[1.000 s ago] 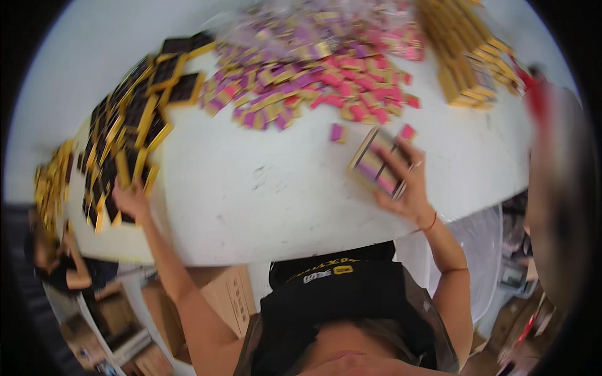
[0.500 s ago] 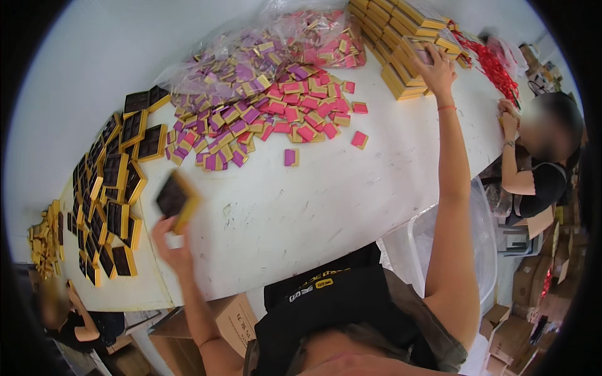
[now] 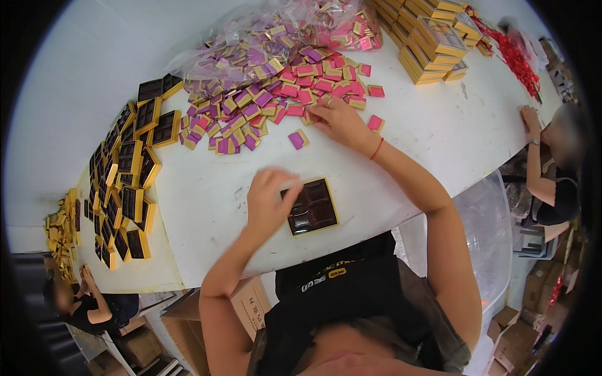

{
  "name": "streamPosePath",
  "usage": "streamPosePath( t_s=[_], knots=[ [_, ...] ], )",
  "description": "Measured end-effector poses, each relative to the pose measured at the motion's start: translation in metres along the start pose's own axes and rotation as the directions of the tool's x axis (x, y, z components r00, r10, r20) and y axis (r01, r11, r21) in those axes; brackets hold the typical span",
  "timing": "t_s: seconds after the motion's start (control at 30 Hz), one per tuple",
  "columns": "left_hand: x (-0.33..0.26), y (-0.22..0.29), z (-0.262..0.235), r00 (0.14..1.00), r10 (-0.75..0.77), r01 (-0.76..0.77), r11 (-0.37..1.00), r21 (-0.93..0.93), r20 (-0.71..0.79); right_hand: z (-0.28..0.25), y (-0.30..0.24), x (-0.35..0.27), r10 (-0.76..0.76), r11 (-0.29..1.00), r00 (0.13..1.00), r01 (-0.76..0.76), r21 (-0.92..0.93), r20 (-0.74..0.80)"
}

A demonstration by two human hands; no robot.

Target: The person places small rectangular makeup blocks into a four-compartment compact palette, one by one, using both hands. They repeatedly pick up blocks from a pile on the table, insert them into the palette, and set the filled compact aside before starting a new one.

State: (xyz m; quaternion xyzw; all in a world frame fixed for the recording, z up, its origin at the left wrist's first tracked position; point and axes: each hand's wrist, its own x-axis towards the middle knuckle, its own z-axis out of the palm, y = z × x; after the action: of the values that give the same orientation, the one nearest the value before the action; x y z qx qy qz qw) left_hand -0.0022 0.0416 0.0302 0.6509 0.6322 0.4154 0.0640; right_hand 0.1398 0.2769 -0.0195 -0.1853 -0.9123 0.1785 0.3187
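Left hand (image 3: 271,195) fingers loosely curled, touching left edge of brown tray (image 3: 312,207), which sits at tabletop (image 3: 207,207) near edge. Right hand (image 3: 338,119) fingers pinching into pink/purple wrapped pieces (image 3: 276,94) mid-table. Bare tabletop between tray and pile; empty trays (image 3: 135,182) line left edge.

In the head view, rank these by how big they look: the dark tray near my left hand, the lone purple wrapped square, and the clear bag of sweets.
1. Clear bag of sweets
2. Dark tray with gold edge, which lies nearer the camera
3. Lone purple wrapped square
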Motion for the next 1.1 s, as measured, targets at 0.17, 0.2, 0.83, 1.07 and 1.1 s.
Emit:
streamPosePath(
  t_s=[0.17, 0.2, 0.83, 1.07, 1.1],
  knots=[
    [0.074, -0.032, 0.044, 0.995, -0.099, 0.089, 0.960, 0.264, 0.025, -0.015, 0.002, 0.004, 0.150, 0.987, 0.987, -0.153, 0.049, 0.060],
    [0.080, -0.038, 0.051, 0.996, -0.088, 0.076, 0.953, 0.295, 0.028, -0.019, 0.004, 0.000, 0.217, 0.966, 0.972, -0.227, 0.125, 0.089],
    [-0.002, -0.009, -0.035, 0.749, -0.470, 0.661, 0.567, -0.492, 0.466, -0.048, -0.101, -0.057, 0.269, 0.451, 0.828, -0.559, 0.696, 0.492],
    [-0.025, -0.005, -0.011, 0.868, -0.380, 0.484, 0.794, -0.369, 0.319, -0.046, -0.107, -0.079, 0.342, 0.488, 0.822, -0.570, 0.661, 0.456],
    [-0.026, -0.005, -0.009, 0.876, -0.373, 0.466, 0.817, -0.341, 0.304, -0.048, -0.112, -0.081, 0.390, 0.374, 0.773, -0.629, 0.682, 0.499]
  ],
)
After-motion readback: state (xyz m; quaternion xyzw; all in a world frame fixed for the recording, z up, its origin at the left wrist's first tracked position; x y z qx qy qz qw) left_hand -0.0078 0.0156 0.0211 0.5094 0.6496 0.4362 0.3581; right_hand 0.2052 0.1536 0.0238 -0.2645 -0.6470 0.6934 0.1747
